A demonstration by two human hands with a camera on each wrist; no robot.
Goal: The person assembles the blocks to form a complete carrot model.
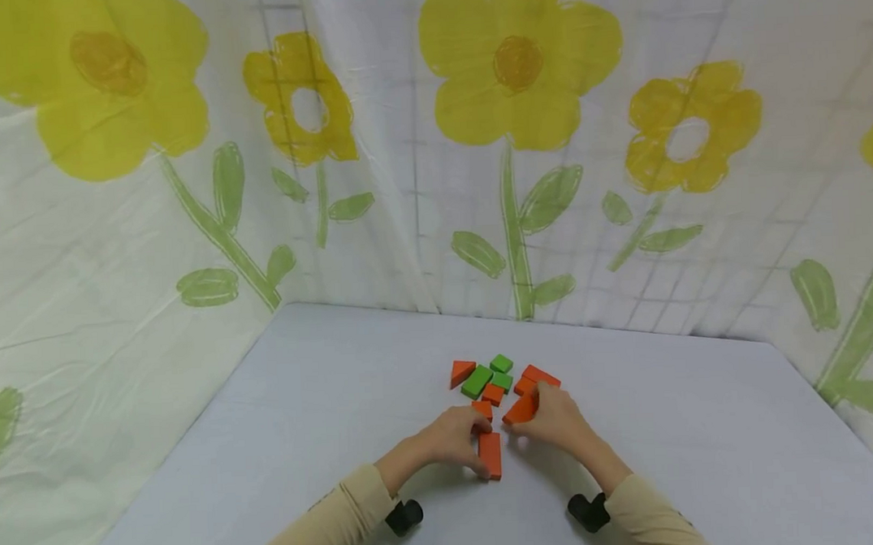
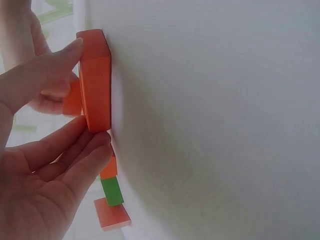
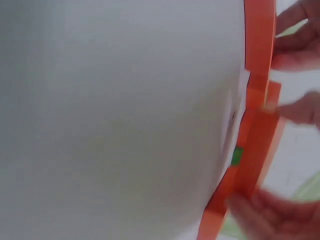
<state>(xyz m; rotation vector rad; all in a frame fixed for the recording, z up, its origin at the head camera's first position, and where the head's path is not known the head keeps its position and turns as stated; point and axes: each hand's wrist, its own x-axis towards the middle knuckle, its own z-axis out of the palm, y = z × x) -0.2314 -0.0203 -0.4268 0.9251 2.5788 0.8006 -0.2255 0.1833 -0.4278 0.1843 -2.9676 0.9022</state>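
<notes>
My left hand (image 1: 453, 439) pinches an upright-lying orange rectangular block (image 1: 491, 455) lengthwise, thumb at its near end and fingers at the far end. In the left wrist view, that orange block (image 2: 97, 92) rests on the white surface. To the right, my right hand (image 1: 557, 418) grips another orange block (image 1: 520, 410) by its ends. The right wrist view has this held block (image 3: 258, 145) between thumb and fingers, overlapping other blocks behind it. A small orange block (image 1: 482, 409) lies just beyond the left fingers.
Farther back are an orange triangular block (image 1: 462, 372), a green rectangular block (image 1: 477, 381), two small green blocks (image 1: 501, 362) and a small orange block (image 1: 493, 393). An orange block (image 1: 542, 376) lies beyond the right hand. A flowered curtain (image 1: 390, 226) hangs behind the white table (image 1: 325, 391).
</notes>
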